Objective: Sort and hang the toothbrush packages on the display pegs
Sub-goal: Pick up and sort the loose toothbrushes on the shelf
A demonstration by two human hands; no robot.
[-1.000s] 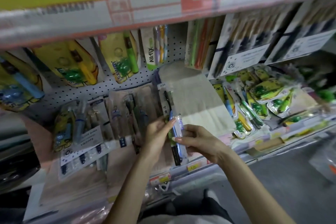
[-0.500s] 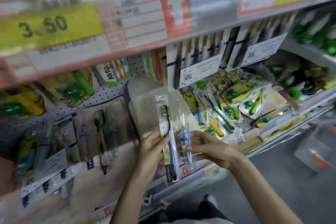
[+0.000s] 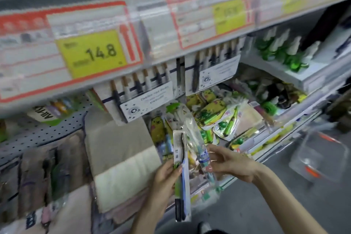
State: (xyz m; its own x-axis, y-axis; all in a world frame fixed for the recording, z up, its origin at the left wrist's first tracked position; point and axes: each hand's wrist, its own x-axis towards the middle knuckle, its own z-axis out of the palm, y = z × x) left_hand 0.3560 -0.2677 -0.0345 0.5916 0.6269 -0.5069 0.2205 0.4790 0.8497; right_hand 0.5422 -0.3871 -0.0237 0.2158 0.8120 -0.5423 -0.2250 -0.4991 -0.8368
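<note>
1. Under the shelf rail [image 3: 152,47] with its price labels, I hold two toothbrush packages, one in each hand, both raised in front of the lower shelf [image 3: 269,150].
2. My left hand [image 3: 165,182] grips the white-backed pack [image 3: 181,157] by its lower half, thumb on the front. It stands nearly upright. Two handles show inside it, one green and black, one blue, with one dark bristle head at the top.
3. My right hand [image 3: 231,165] pinches the clear pack [image 3: 198,148] at its middle, my fingers [image 3: 218,153] curled round it. One teal brush shows inside. The pack tilts, its top leaning towards the white-backed pack. They are just beside each other, and I cannot tell whether they touch.
4. Two multi-brush cards hang behind: the nearer card [image 3: 146,97] and the farther card [image 3: 216,70]. The rail hides their tops, so I cannot see what they hang from.
5. Three yellow price tags sit on the rail. Only the nearest tag [image 3: 93,53] reads, 14.8; the other two are blurred.
6. One loose pile of yellow-and-green packs [image 3: 214,114] lies on the lower shelf, too blurred to count. My two packs cover its left part.
7. To the left are one pegboard [image 3: 43,133], one beige block [image 3: 121,157] and some blurred hanging packs. To the right, one clear bin [image 3: 321,156] with something orange inside sits on the grey floor [image 3: 247,205].
</note>
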